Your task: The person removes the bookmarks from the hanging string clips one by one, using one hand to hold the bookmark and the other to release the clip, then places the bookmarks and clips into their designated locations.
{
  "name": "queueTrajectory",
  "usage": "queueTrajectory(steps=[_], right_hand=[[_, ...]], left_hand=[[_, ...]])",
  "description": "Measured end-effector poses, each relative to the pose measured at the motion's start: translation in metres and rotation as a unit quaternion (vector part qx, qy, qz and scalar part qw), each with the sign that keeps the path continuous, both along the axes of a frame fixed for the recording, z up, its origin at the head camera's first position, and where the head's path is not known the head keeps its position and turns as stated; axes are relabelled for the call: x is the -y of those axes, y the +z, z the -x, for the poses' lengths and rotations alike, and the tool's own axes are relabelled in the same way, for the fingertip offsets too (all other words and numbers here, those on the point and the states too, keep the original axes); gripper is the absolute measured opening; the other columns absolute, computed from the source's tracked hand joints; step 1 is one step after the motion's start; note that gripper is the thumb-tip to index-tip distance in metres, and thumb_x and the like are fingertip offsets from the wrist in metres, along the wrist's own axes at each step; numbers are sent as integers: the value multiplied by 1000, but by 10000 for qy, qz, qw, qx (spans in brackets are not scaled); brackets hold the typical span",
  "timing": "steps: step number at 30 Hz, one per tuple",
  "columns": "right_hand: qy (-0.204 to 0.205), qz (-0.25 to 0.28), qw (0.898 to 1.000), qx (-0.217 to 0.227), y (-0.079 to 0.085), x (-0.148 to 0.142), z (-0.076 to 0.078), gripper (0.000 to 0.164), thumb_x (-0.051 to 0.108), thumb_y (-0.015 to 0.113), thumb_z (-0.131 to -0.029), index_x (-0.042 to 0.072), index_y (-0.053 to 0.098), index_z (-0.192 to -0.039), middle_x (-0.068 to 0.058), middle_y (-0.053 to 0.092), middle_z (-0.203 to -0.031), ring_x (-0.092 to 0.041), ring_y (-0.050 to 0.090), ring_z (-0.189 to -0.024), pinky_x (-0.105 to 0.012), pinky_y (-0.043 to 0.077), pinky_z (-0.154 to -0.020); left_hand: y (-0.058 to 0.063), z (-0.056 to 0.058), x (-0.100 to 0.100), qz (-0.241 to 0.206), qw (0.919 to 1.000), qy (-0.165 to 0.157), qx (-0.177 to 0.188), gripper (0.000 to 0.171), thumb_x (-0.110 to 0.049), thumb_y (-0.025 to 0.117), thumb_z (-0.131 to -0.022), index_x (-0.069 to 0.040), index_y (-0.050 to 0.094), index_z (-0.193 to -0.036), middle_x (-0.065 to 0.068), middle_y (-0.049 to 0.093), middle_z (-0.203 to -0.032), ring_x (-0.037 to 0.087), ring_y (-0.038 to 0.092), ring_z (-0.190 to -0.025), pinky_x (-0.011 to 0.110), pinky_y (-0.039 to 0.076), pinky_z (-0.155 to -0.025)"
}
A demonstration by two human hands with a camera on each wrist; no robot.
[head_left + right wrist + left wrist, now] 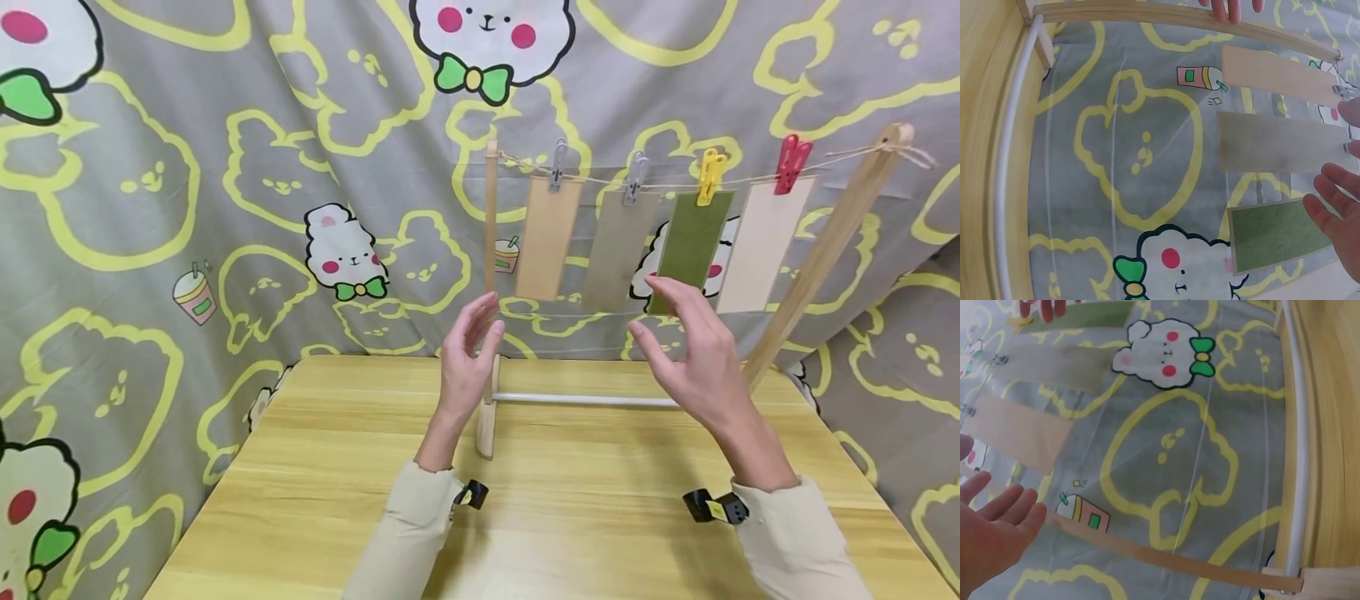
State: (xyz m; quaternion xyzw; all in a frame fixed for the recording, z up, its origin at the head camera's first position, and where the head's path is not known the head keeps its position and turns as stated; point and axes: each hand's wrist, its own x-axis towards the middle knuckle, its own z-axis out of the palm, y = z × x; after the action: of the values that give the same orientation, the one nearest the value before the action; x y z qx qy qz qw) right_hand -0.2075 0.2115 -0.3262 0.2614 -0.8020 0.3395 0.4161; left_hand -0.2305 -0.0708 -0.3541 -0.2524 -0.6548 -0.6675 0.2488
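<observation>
A string [592, 181] holds a row of paper strips: tan [549, 242], grey [617, 250], green [693, 237] and cream [768, 246]. Grey clothespins [558, 167] clip the tan and grey strips; a yellow clothespin [711, 177] clips the green one, a red clothespin [792, 165] the cream one. My left hand [468, 354] is raised by the left post, fingers loosely bent, holding nothing. In front of the green strip's lower end, my right hand [701, 358] hovers with thumb and fingers apart. Both hands appear again in the wrist views, with empty palms.
Wooden posts, left [491, 217] and right [825, 258], carry the string, and a white rod [585, 401] joins them low down. The stand is on a wood-grain table [337, 500]. Behind hangs a grey cartoon-print curtain [262, 208].
</observation>
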Motion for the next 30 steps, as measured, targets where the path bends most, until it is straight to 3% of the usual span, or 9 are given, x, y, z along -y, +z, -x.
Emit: queueTrajectory(steps=[3,7,14,19,24,30], right_hand=[[27,16,10000,-90,5,4,3,63,1,80,-82,4,59,-141,-14,61,-138,-35,59,-114,-20,40,-98],[85,1,9999,-118,10,6,6,62,0,80,-82,2,59,-140,-16,61,-137,-36,59,-119,-20,40,-102],[111,-57,9999,-87,13,6,8,62,2,80,-83,4,60,-141,-14,61,-138,-35,59,-120,-20,40,-105],[106,-64,9998,-166,17,7,12,59,5,80,-83,5,61,-139,-13,62,-137,-34,60,-114,-27,43,-101],[91,-167,9997,-119,23,9,12,59,6,80,-84,6,61,-140,-11,61,-139,-32,60,-117,-37,47,-97],[157,-219,9996,-116,29,13,13,58,5,79,-86,6,59,-140,-11,60,-140,-27,59,-107,-41,46,-86]], left_hand=[[11,-6,-3,91,9998,-38,145,40,2,56,-102,14,50,-140,29,55,-142,42,52,-134,55,40,-113],[16,-5,-7,132,9994,-117,310,41,1,56,-103,13,50,-141,28,53,-145,41,48,-137,49,40,-115],[13,2,-15,17,9986,-295,436,43,-1,55,-103,13,46,-144,32,47,-148,44,44,-140,51,37,-116],[11,7,-22,-118,9980,-474,395,45,0,53,-104,12,43,-145,33,43,-152,48,38,-143,56,35,-116],[12,10,-27,-208,9971,-567,471,45,-2,52,-104,11,42,-147,29,40,-155,41,34,-147,49,34,-119],[12,14,-32,-251,9971,-567,449,44,0,53,-104,11,44,-145,25,42,-155,37,35,-147,48,36,-117]])
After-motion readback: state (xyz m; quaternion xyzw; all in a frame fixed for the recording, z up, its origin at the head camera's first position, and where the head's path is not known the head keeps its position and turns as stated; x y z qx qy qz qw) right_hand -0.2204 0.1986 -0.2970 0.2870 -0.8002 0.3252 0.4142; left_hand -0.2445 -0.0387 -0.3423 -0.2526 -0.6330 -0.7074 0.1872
